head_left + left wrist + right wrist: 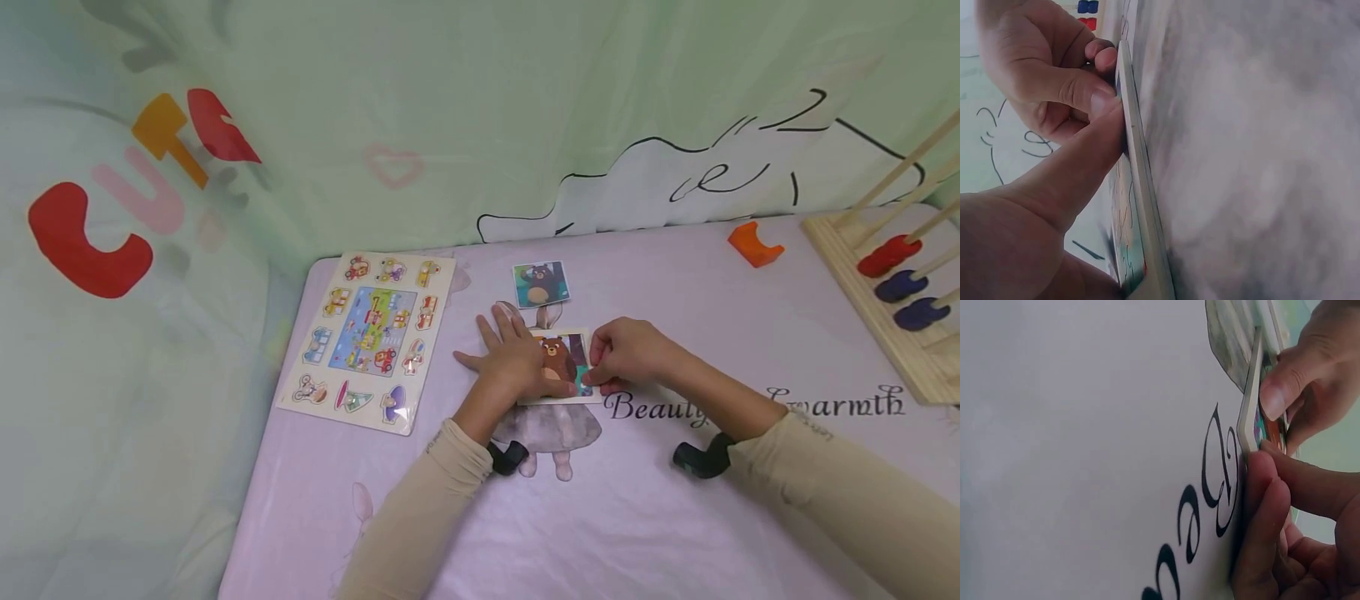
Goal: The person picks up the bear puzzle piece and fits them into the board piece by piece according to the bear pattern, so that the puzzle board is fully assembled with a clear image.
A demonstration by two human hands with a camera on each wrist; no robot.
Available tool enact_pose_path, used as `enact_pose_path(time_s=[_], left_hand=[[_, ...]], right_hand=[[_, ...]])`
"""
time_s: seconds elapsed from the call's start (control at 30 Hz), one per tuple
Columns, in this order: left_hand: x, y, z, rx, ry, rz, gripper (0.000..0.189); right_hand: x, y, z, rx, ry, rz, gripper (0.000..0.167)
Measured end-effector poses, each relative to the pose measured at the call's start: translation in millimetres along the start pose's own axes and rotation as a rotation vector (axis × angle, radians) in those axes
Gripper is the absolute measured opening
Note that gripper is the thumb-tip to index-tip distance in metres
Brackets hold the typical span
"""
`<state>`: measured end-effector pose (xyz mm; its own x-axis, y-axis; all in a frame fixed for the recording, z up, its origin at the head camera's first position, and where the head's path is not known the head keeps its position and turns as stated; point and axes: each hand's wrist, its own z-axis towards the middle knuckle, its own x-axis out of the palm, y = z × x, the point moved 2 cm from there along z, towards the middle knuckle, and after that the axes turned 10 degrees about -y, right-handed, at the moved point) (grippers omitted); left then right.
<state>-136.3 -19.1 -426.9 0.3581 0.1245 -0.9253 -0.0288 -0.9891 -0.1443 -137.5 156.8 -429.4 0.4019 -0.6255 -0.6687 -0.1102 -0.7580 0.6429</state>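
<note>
A thin bear picture board (557,360) with a pale border lies near the middle of the table. My left hand (512,360) covers its left part with fingers spread, the thumb pressing flat along its lower side. At the right edge of the board, my right hand (632,353) pinches the border between thumb and curled fingers; the right wrist view shows that thumb (1310,481) on top at the corner. Just beyond the board lies a square bear card (542,284). The left wrist view shows the board's pale edge (1142,169) from the side.
A vehicle peg puzzle (372,342) lies at the left. Toward the back right is an orange arch-shaped piece (754,245). A wooden rack (870,308) with dowels and red and blue pieces stands at the far right. Green fabric (420,125) hangs behind the table.
</note>
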Motion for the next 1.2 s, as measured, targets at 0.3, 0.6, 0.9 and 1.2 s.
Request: enact_pose_path(time_s=[0.3,0.6,0.9,1.2], left_hand=[[1.9,0.5,-1.2,-0.001,-0.009,0.02,0.14],[3.1,1.0,-1.7,0.003,-0.006,0.012,0.139],[3.5,1.2,-18.0,0.02,-0.087,-0.002,0.119],[1.4,-2.0,-23.1,0.051,-0.147,-0.036,0.107]], right_hand=[[0,0,1.6,0.005,-0.025,-0.031,0.028],[0,0,3.8,0.008,-0.013,-0.065,0.029],[-1,3,4.6,-0.003,-0.022,-0.08,0.029],[-2,1,6.1,-0.012,-0.001,-0.086,0.028]])
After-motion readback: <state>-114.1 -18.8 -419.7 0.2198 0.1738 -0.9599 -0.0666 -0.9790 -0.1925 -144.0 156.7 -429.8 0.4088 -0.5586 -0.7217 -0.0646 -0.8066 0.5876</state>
